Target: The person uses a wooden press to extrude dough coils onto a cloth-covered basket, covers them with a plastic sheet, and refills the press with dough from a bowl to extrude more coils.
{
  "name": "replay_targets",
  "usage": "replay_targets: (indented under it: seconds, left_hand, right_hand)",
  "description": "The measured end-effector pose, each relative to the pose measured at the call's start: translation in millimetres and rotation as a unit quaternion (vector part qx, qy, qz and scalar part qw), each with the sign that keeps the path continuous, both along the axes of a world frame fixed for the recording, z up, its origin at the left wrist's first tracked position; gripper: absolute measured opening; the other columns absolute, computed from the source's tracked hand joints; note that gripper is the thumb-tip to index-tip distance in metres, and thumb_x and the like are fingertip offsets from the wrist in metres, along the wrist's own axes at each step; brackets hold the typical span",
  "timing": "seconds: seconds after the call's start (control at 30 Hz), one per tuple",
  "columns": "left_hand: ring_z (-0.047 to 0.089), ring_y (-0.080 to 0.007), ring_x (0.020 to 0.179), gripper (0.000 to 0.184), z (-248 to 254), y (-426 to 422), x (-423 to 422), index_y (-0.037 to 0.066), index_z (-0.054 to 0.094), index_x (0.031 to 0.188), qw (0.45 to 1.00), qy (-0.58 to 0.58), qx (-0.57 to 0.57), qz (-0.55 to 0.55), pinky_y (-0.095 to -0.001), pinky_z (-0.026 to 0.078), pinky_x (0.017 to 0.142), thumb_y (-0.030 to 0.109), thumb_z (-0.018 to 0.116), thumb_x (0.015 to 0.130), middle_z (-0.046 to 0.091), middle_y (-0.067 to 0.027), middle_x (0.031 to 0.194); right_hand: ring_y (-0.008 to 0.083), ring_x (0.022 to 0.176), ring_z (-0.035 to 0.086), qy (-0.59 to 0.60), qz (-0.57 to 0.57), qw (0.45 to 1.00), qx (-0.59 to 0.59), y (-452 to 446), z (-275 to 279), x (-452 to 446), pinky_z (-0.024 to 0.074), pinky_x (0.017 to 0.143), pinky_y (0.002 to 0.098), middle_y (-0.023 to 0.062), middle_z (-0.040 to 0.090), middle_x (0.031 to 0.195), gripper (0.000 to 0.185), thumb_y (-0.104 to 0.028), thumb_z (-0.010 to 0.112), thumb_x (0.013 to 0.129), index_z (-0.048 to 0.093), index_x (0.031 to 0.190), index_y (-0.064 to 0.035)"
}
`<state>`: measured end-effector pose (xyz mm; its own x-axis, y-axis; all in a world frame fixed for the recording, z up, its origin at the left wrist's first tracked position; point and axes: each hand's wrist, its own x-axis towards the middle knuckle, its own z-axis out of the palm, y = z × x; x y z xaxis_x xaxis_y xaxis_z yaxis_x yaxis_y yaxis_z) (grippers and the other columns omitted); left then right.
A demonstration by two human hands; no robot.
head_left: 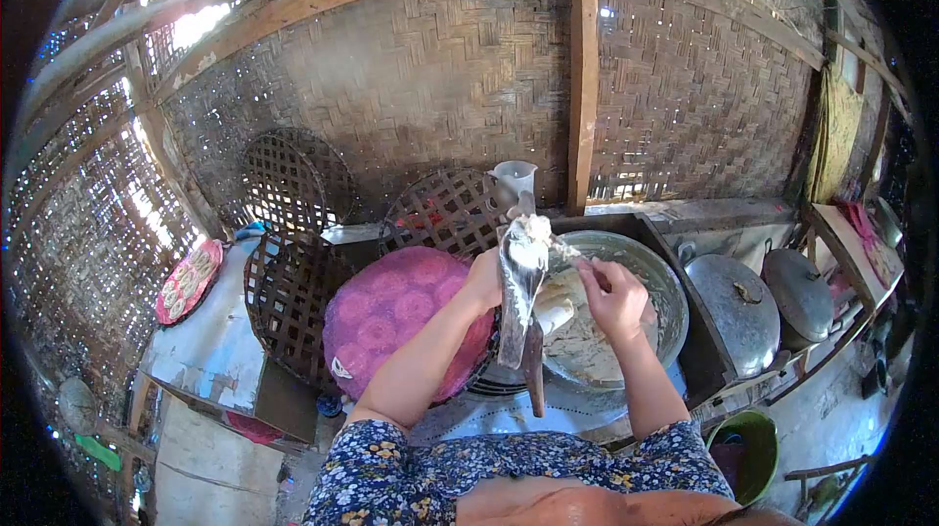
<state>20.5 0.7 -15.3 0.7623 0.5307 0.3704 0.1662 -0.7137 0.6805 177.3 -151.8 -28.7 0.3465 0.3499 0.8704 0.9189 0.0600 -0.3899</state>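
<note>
My left hand [481, 281] is closed on a dark wooden press [513, 311], held up in front of me with pale dough [529, 237] at its top. My right hand [616, 299] is closed on a thin, dough-smeared utensil [569, 252] whose tip reaches the dough. Below and behind the press is a wide metal basin [675, 316] with pale dough or batter inside. A pink cloth-like sheet [391, 316] with several round shapes showing on it lies left of the basin, beside my left forearm.
Woven baskets [284, 296] stand at the left, near a pink tray of pale rounds [189, 281] on a blue-white table [210, 355]. A clear plastic cup [514, 177] is behind the press. Lidded metal pots [732, 311] stand right of the basin, with a green bucket [758, 443] below.
</note>
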Motion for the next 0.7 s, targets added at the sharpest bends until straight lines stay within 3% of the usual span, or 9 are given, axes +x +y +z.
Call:
replay_targets:
  seconds: [0.1, 0.13, 0.23, 0.33, 0.4, 0.43, 0.5, 0.6, 0.7]
  left_hand:
    - [0.058, -0.015, 0.086, 0.045, -27, 28, 6, 0.001, 0.061, 0.1, 0.979, -0.071, -0.187, -0.031, -0.0291, 0.046, 0.078, 0.01, 0.079, 0.06, 0.063, -0.0062, 0.095]
    - [0.062, -0.0237, 0.082, 0.031, -31, 30, 3, 0.007, 0.064, 0.093, 0.998, -0.056, -0.019, 0.009, -0.0333, 0.046, 0.071, 0.031, 0.062, 0.073, 0.065, -0.0122, 0.091]
    - [0.061, -0.0205, 0.081, 0.026, -62, 61, 7, 0.005, 0.063, 0.094, 0.967, -0.112, -0.229, -0.022, -0.0334, 0.047, 0.071, 0.024, 0.059, 0.077, 0.064, -0.0103, 0.09]
    - [0.059, -0.0178, 0.08, 0.019, -53, 62, 9, 0.002, 0.059, 0.099, 0.868, -0.216, -0.437, -0.1, -0.0327, 0.05, 0.069, 0.008, 0.054, 0.082, 0.061, -0.008, 0.089]
    - [0.058, -0.0165, 0.079, 0.026, -34, 40, 1, -0.001, 0.057, 0.1, 0.915, -0.166, -0.33, -0.164, -0.0308, 0.053, 0.07, -0.004, 0.063, 0.074, 0.06, -0.0087, 0.09]
    - [0.058, -0.0177, 0.08, 0.039, -30, 32, 0, 0.0, 0.057, 0.1, 0.963, -0.133, -0.174, -0.159, -0.0318, 0.055, 0.069, -0.009, 0.069, 0.065, 0.06, -0.0091, 0.092]
    - [0.058, -0.0179, 0.081, 0.046, -13, 15, -2, 0.0, 0.057, 0.102, 0.93, -0.114, -0.301, -0.174, -0.0325, 0.054, 0.07, -0.011, 0.072, 0.06, 0.06, -0.0092, 0.094]
    - [0.058, -0.0176, 0.082, 0.045, -23, 27, 1, 0.001, 0.057, 0.103, 0.934, -0.18, -0.266, -0.155, -0.0338, 0.054, 0.07, -0.009, 0.072, 0.061, 0.06, -0.0094, 0.096]
    - [0.06, -0.0201, 0.086, 0.031, -22, 37, -5, 0.001, 0.058, 0.102, 0.902, -0.141, -0.386, -0.131, -0.0338, 0.053, 0.072, 0.012, 0.067, 0.074, 0.061, -0.01, 0.098]
  right_hand:
    - [0.0177, 0.054, 0.062, -0.005, 0.04, 0.999, -0.022, -12, -3, -12, 0.0491, 0.051, 0.0273, 0.0096, 0.062, 0.065, 0.018, -0.016, 0.073, 0.071, 0.062, 0.077, -0.0018]
    - [0.0176, 0.054, 0.062, 0.008, 0.049, 0.998, -0.034, -17, -7, -14, 0.0494, 0.052, 0.0276, 0.0098, 0.062, 0.065, 0.018, -0.016, 0.073, 0.071, 0.062, 0.077, -0.0016]
    - [0.0167, 0.059, 0.062, 0.122, 0.134, 0.979, -0.088, -27, -18, -13, 0.0496, 0.057, 0.027, 0.0107, 0.063, 0.066, 0.019, -0.016, 0.072, 0.072, 0.063, 0.08, -0.0007]
    - [0.0185, 0.058, 0.061, 0.26, 0.212, 0.935, -0.116, -34, -19, -1, 0.0482, 0.056, 0.0272, 0.0108, 0.064, 0.068, 0.022, -0.021, 0.071, 0.073, 0.064, 0.079, -0.0015]
    - [0.0163, 0.059, 0.061, 0.3, 0.167, 0.934, -0.101, -22, -11, 16, 0.0477, 0.058, 0.0267, 0.0104, 0.064, 0.068, 0.025, -0.024, 0.071, 0.074, 0.065, 0.08, -0.001]
    - [0.0134, 0.059, 0.058, 0.263, 0.13, 0.95, -0.107, -18, -9, 20, 0.0465, 0.057, 0.0254, 0.0077, 0.063, 0.067, 0.024, -0.022, 0.071, 0.074, 0.065, 0.081, -0.0004]
    - [0.0078, 0.06, 0.053, 0.188, 0.058, 0.973, -0.122, -14, -9, 24, 0.0441, 0.055, 0.0226, 0.0024, 0.061, 0.066, 0.021, -0.018, 0.07, 0.075, 0.064, 0.082, 0.0009]
    - [0.0086, 0.062, 0.057, 0.255, 0.14, 0.943, -0.161, -23, -17, 19, 0.0457, 0.057, 0.0247, 0.0046, 0.063, 0.067, 0.024, -0.025, 0.071, 0.074, 0.066, 0.083, -0.0024]
    - [0.0079, 0.063, 0.057, 0.288, 0.226, 0.918, -0.154, -27, -17, 27, 0.0456, 0.059, 0.0244, 0.0047, 0.064, 0.068, 0.026, -0.027, 0.071, 0.074, 0.067, 0.083, -0.0035]
